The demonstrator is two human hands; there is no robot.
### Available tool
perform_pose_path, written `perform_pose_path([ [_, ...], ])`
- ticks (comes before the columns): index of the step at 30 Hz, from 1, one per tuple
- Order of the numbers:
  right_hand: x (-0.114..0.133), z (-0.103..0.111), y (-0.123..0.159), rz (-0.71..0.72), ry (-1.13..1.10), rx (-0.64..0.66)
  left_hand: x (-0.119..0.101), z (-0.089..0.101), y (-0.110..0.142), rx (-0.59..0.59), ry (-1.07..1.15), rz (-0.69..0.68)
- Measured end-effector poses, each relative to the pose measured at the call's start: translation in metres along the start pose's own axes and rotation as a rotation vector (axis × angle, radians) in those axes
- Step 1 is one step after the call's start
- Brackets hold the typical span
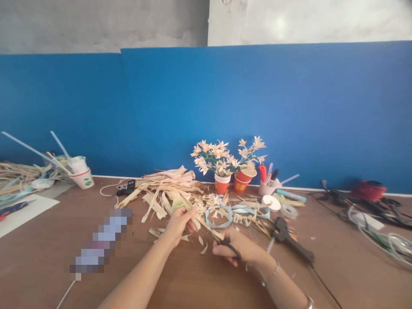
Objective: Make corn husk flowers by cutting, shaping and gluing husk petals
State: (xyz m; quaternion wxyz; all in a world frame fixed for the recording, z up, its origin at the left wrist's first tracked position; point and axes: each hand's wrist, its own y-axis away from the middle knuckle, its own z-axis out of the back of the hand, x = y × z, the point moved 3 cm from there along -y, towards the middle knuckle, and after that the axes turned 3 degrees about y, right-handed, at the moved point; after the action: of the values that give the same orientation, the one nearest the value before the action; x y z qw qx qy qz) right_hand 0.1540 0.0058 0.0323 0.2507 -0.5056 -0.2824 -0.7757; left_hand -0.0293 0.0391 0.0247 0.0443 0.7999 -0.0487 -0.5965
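My left hand [178, 224] pinches a pale dried husk strip [193, 214] above the brown table [48, 257]. In my right hand [240, 248] is a pair of black-handled scissors [222, 241], fingers through the handles, blades pointing up-left at the strip. Just behind both hands lies a heap of dried husk strips [167, 189] and small cut scraps.
Two red paper cups [232, 182] with pale handmade flowers stand by the blue back wall. A black glue gun [291, 240] with its cord lies right of my right hand. Tape rolls [279, 206], a pen cup, tangled cables [380, 214] at right; a white cup [83, 176] and strips at left.
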Motion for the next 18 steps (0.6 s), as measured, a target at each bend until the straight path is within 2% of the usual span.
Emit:
perform_pose_path([
  [8, 0.0009, 0.0011, 0.0013, -0.013, 0.03, 0.004, 0.003, 0.0013, -0.0014, 0.059, -0.01, 0.026],
  [18, 0.0016, 0.0012, 0.0028, -0.075, 0.057, -0.021, 0.0026, 0.0015, -0.0008, 0.063, -0.037, 0.034],
])
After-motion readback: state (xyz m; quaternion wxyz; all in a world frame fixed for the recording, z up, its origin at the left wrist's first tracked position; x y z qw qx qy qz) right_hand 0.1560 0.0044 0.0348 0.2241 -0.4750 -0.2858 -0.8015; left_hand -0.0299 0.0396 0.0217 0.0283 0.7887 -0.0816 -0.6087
